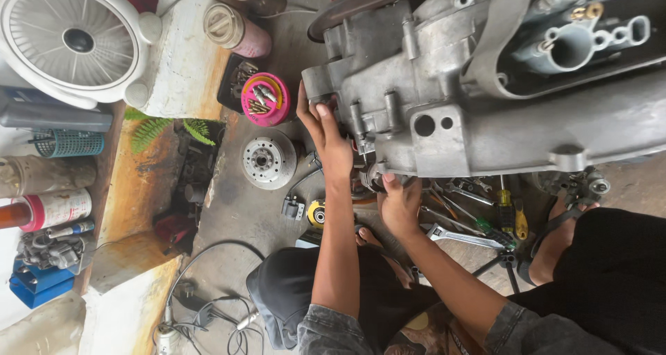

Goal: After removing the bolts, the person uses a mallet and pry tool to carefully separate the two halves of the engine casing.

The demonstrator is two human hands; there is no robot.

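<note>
L hand [326,136] gripping engine case [430,112] edge; R hand [399,202] fingers curled under it

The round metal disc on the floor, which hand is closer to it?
The left hand. It grips the end of the grey engine casing, just beside the round metal disc. The right hand is under the casing, farther off, near the wrenches.

The engine casing [485,98] is cast metal — dull grey, matt, faintly rough and grimy. The round disc [269,159] is machined metal with a slight sheen. The fan [73,41] is smooth white plastic. The concrete floor [239,216] looks rough — stained, matt. The wrench [463,237] gleams, polished steel.
</note>
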